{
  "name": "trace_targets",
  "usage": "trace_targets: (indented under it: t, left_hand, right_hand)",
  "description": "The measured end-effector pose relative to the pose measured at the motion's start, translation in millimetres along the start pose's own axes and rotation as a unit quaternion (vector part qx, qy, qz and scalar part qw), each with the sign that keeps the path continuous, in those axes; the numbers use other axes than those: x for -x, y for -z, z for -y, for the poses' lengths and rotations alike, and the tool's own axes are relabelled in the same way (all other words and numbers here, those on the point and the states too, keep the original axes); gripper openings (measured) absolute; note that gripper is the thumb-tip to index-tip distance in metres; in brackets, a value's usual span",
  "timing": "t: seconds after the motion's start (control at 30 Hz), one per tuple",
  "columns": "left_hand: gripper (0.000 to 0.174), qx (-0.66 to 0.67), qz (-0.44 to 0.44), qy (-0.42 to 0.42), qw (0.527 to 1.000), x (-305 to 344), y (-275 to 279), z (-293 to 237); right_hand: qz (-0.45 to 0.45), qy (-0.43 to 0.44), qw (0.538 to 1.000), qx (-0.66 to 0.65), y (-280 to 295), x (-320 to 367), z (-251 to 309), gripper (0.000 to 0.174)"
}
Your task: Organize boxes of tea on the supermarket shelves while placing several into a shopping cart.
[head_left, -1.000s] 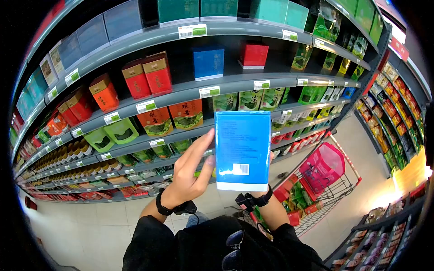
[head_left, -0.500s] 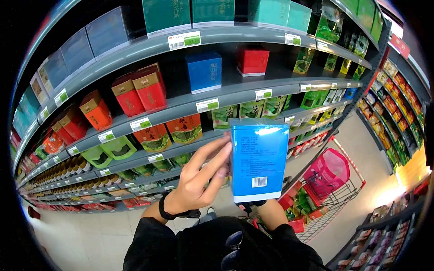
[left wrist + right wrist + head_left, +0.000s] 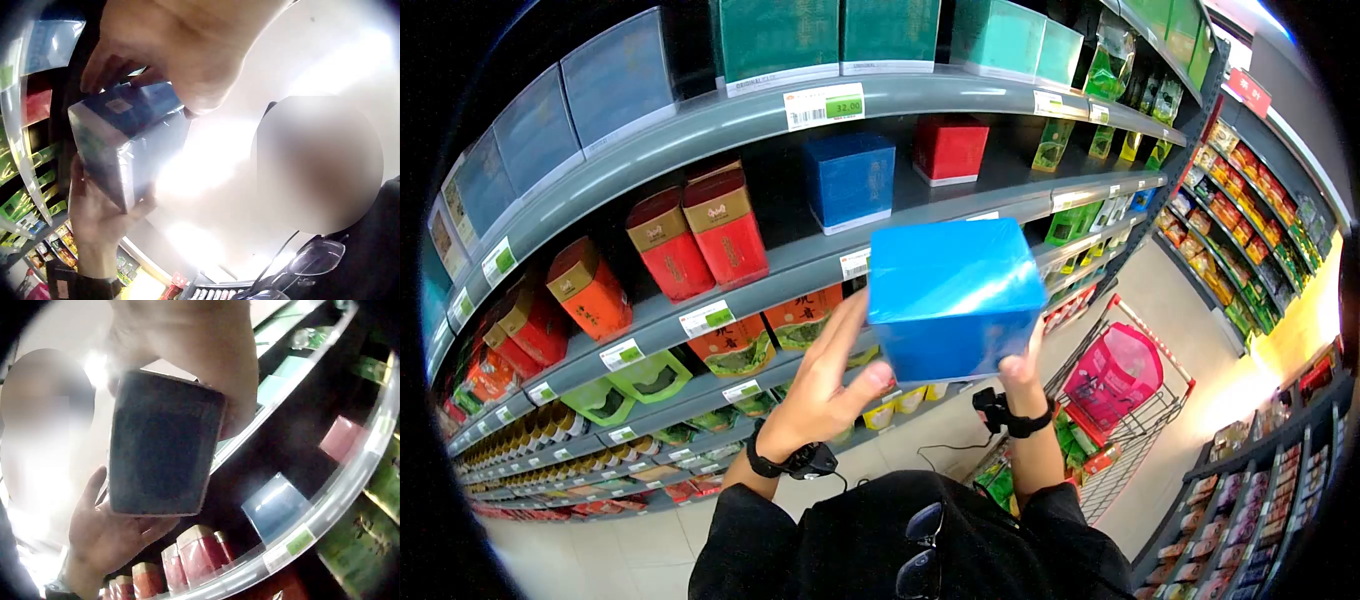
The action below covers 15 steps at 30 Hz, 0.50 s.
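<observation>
A glossy blue tea box, wrapped in clear film, is held tilted before the chest in the head view. My right hand grips its right side, thumb at the lower corner and the other fingers hidden behind. Along the opposite side lie the fairly straight fingers of my left hand, thumb close to the lower left corner. The left wrist view shows the left hand over the box, with the right hand below. A dark face of the box fills the middle of the right wrist view.
A similar blue box stands on the shelf ahead, between red tins and a red box. Green boxes line the shelf above. A shopping cart with packs and a pink panel stands at the right.
The blue box has tipped from its upright printed face to another, plain face, and sits higher. My right hand has come into view at its side. The head view has moved closer to the shelf.
</observation>
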State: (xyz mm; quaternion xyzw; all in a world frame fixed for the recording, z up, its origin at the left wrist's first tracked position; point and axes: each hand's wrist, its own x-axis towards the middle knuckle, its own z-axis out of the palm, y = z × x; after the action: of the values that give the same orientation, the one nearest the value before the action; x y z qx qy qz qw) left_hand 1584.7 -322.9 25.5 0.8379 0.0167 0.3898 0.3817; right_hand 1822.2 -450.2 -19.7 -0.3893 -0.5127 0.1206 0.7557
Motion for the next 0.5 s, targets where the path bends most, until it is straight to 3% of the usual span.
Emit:
trace_targets:
  t: [0.03,0.1,0.2,0.33,0.5]
  left_hand:
    - [0.082,0.017,0.034,0.045,0.998,5.8,2.3,10.8]
    - [0.091,0.086,0.027,0.087,0.992,15.7,-1.1,22.0]
    - [0.115,0.230,-0.071,0.068,0.968,26.1,-14.4,39.8]
    - [0.144,0.275,-0.107,0.071,0.953,24.1,-9.8,44.7]
    - [0.131,0.362,-0.141,0.140,0.911,27.9,7.8,52.8]
  right_hand:
    - [0.010,-0.004,1.000,0.018,-25.4,-9.5,30.8,0.126]
    - [0.023,0.069,0.990,0.119,-30.9,-9.5,23.6,0.121]
    - [0.018,0.094,0.960,0.262,-53.5,-8.3,30.0,0.110]
    - [0.035,0.160,0.892,0.422,-100.2,-13.0,45.9,0.104]
    - [0.093,0.202,0.841,0.494,-132.0,-12.7,38.4,0.107]
